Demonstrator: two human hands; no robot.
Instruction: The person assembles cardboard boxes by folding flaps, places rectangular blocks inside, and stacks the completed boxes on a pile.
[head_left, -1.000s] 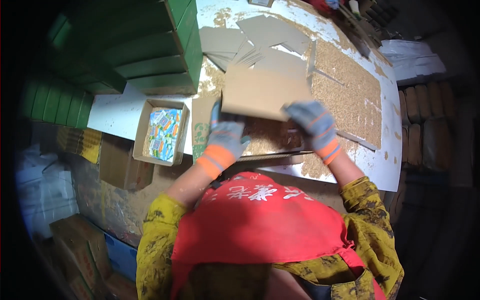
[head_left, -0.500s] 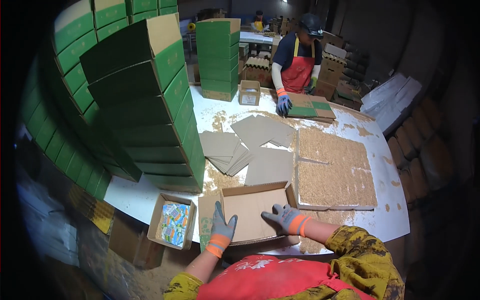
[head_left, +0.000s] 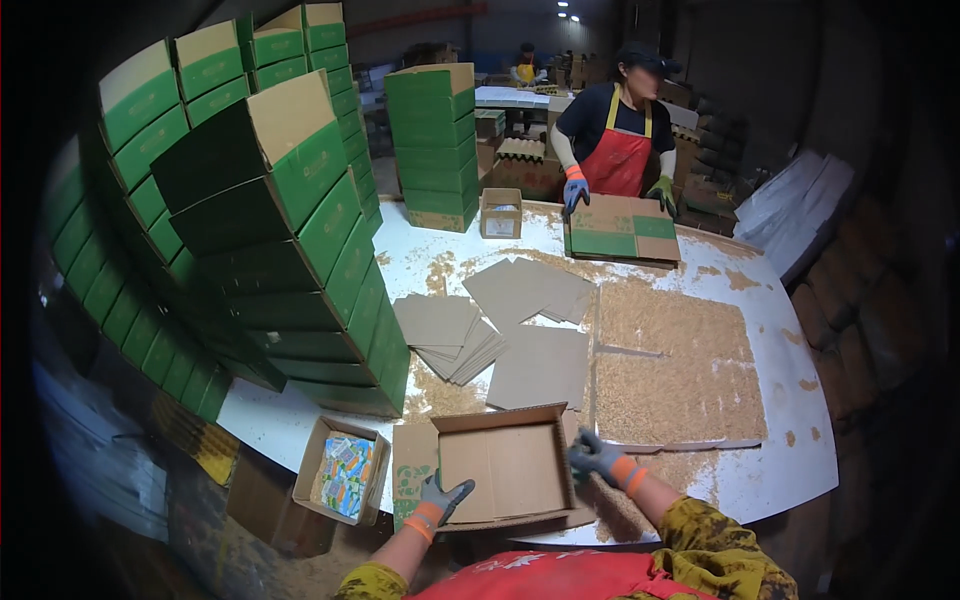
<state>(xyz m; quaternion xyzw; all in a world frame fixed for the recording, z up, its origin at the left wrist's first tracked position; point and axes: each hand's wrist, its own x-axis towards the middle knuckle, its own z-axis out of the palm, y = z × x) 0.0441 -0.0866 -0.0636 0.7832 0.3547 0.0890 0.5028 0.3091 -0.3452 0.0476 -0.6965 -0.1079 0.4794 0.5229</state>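
Pkg wkshp, grn box stacks

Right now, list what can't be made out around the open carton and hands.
Head view:
Underside of the open carton: hidden by its floor.
Whether the right hand touches the carton: its fingers blurred.
What lies under the packets in the small box: hidden by them.
Left sleeve: cut by the lower edge.

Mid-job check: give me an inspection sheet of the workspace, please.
Surface: white table, strewn with brown granules, thickest at right.
Job's things: open cardboard box, opening upward, at the near edge.
Clutter: loose grey cardboard sheets beyond it; a small box of colourful packets to its left.
Grips: left grip at the box's left wall; right grip beside its right wall, contact unclear.
Cables: nothing seen.
Surroundings: tall stack of green boxes at left; co-worker opposite, behind flat green-and-brown cardboard.
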